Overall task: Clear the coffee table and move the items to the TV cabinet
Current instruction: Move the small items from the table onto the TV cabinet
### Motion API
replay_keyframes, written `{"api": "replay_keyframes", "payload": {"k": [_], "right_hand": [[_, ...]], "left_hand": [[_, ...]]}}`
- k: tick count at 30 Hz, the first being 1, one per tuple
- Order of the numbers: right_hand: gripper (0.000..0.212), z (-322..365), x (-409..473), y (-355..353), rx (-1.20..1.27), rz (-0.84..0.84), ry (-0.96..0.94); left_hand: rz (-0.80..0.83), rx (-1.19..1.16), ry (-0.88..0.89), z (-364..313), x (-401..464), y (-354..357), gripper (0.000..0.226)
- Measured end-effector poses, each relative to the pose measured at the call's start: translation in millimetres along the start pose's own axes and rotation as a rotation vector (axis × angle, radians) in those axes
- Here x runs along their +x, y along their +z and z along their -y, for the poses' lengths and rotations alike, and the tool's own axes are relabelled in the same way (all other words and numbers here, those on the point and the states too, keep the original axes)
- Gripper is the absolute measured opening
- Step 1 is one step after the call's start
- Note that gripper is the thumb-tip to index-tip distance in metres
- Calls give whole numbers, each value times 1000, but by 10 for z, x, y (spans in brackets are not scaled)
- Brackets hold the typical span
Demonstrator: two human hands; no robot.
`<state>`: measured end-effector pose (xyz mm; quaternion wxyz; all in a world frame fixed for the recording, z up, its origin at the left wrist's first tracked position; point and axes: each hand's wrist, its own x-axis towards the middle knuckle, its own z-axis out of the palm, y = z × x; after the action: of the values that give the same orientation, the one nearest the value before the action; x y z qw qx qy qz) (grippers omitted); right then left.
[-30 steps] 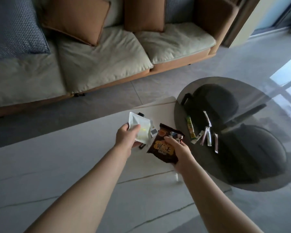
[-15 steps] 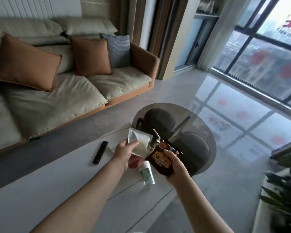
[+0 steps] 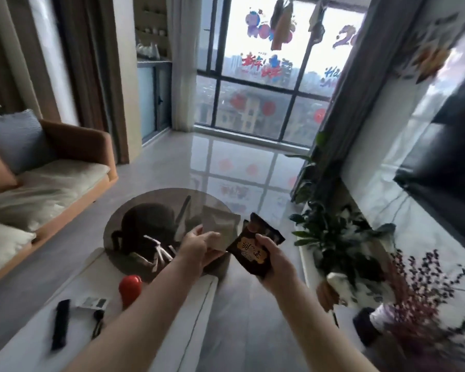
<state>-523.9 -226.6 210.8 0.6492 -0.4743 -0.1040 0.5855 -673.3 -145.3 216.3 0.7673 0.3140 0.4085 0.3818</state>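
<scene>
Two hands are raised at the centre of the frame, each gripping a packet. The left hand (image 3: 199, 247) pinches a pale pouch (image 3: 219, 228) by its lower edge; the right hand (image 3: 273, 257) curls around a dark brown snack packet (image 3: 253, 249), the two packets just beside each other. Below them, at lower left, the white counter (image 3: 32, 342) carries a red object (image 3: 130, 288), a black remote (image 3: 60, 327) and a small white packet (image 3: 91, 302). On the round glass counter (image 3: 134, 210) beyond lie several sachet sticks (image 3: 160, 252). Potted plants (image 3: 338, 237) stand at right.
</scene>
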Motion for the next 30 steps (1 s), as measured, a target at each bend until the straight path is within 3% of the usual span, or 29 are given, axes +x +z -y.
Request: {"api": "replay_keyframes", "payload": {"k": [7,11,17,26,30], "right_hand": [[40,305,-999,-1238,145,-147,-241],[30,126,-1770,-1990,205,-359,-342],[13,-385,-3123,-2972,298,-653,-297],[30,-1068,-4935,-4005,432,-952,-305],[37,-1399,-5537,-4380,567,-1080,-351]], "left_hand": [[356,106,-85,713,-442,1008,36],[481,194,-183,1385,-888,1434,29],[568,332,-357,2566,-1761,1802,26],[792,417,-658,4130,-3278,2349,21],[802,505,-768,4748,-3763,2556,18]]}}
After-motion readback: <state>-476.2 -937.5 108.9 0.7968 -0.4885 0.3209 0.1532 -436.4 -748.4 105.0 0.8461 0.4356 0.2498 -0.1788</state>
